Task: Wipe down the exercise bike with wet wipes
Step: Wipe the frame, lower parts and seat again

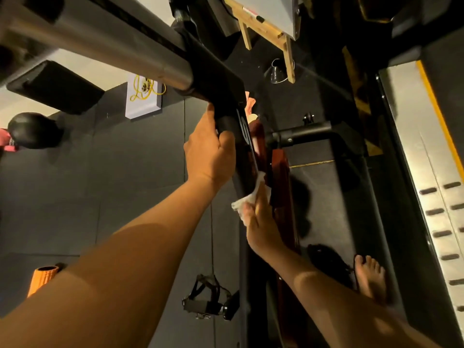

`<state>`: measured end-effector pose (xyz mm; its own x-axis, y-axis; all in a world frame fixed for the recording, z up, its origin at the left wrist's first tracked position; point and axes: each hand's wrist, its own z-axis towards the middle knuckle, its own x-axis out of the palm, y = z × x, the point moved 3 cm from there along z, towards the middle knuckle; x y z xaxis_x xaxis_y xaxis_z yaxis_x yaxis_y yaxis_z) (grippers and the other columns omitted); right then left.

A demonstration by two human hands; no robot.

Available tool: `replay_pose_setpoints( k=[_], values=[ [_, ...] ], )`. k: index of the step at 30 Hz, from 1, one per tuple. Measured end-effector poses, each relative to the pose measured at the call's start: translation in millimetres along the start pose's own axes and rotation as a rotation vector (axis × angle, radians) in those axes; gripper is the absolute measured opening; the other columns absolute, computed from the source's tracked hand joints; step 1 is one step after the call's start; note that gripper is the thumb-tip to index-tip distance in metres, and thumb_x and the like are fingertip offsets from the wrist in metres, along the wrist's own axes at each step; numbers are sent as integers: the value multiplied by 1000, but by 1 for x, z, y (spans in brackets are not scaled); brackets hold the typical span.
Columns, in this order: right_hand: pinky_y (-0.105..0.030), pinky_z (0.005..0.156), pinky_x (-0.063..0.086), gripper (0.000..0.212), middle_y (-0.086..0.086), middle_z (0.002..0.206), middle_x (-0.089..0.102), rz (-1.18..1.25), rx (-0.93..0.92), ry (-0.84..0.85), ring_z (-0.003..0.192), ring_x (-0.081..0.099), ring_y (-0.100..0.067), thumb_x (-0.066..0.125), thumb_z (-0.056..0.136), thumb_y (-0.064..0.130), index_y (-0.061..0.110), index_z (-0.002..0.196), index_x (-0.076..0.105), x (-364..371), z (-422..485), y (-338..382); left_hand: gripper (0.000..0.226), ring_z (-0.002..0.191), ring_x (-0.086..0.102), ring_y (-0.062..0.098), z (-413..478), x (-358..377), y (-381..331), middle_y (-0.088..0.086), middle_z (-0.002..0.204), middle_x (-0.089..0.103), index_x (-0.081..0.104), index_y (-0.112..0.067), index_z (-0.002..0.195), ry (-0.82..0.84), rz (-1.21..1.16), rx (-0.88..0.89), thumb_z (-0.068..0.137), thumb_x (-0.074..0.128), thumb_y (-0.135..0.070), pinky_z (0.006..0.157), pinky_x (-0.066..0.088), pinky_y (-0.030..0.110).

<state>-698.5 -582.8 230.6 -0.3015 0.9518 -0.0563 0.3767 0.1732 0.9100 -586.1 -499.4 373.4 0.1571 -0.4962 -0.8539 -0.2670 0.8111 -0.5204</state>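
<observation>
While the left hand (209, 151) grips the black frame tube of the exercise bike (226, 101) near the middle of the view, fingers curled round the far side and thumb up along the near edge, the right hand (262, 227) sits just below it toward 5 o'clock. That hand pinches a crumpled white wet wipe (247, 200) between thumb and fingertips. The wipe lies against the lower stretch of the same black tube, just beside a dark red part of the frame. Both forearms reach in from the lower edge, the left from 7 o'clock and the right from 5 o'clock.

Toward 11 o'clock the tube takes in a thick silver post (100, 38) that runs off to the top left corner. At 6 o'clock a pedal (208, 301) with black straps hangs above the dark floor (125, 172). A bare foot (370, 277) stands on the floor at 4 o'clock, to the right of the right forearm.

An orange foam roller (42, 277) lies at 8 o'clock, a black ball (32, 130) at 9 o'clock. A white box (143, 96) with a yellow cord on it sits at 10 o'clock, under the post. Along the right side, at 3 o'clock, runs a metal side rail (426, 172) with a yellow edge and dark slots.
</observation>
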Motion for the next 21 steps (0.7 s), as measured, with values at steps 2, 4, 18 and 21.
replay_pose_setpoints(
  k=[2, 4, 18, 21],
  values=[
    [-29, 115, 19, 68, -5, 163, -4, -70, 81, 46, 148, 14, -28, 35, 103, 39, 36, 153, -12, 2, 3, -8, 66, 96, 61, 28, 1, -1, 2, 4, 106, 68, 42, -31, 142, 3, 15, 4, 77, 29, -34, 82, 42, 38],
    [-48, 117, 26, 78, -9, 163, -5, -170, 17, 51, 147, 15, -35, 40, 100, 45, 36, 151, -19, -2, 28, 2, 67, 101, 59, 30, 0, -3, -1, 7, 108, 67, 41, -28, 143, 6, 49, 1, 77, 30, -33, 82, 37, 34],
    [-52, 121, 12, 79, 15, 162, -5, -45, -12, 189, 150, 1, -11, 35, 83, 70, 59, 142, -17, 11, -111, -50, 67, 119, 52, 30, -5, 1, -5, 9, 134, 58, 46, -25, 144, -78, 91, -76, 80, 29, -32, 97, 40, 41],
    [-50, 120, 18, 83, -5, 163, 4, -14, 22, 117, 149, 11, -24, 39, 89, 59, 32, 153, -6, 12, -48, -36, 62, 116, 56, 27, -6, 4, -3, 4, 130, 62, 51, -23, 139, -117, 15, -101, 82, 31, -32, 100, 43, 46]
  ],
)
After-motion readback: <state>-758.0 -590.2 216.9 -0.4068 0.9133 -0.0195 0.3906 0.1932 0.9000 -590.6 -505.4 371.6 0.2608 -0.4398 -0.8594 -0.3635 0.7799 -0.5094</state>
